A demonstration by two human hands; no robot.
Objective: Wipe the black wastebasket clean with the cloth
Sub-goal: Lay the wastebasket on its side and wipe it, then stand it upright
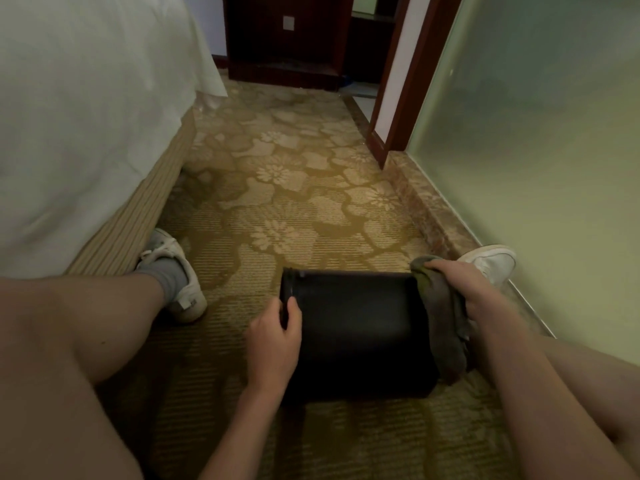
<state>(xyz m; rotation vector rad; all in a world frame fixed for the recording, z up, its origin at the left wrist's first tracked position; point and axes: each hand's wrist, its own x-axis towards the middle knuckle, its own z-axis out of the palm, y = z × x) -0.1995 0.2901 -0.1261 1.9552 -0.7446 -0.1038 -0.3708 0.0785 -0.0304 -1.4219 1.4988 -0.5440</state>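
The black wastebasket (360, 327) lies on its side on the patterned carpet between my legs. My left hand (273, 337) grips its left rim, fingers curled round the edge. My right hand (460, 289) holds a grey-green cloth (441, 317) against the basket's right end. The cloth drapes down over that end and hides it.
A bed with a white sheet (86, 116) stands on the left, my left shoe (176, 271) beside its base. A frosted glass wall (536, 150) with a stone sill runs along the right, my right shoe (491, 261) against it. Dark wooden furniture (287, 39) stands at the far end.
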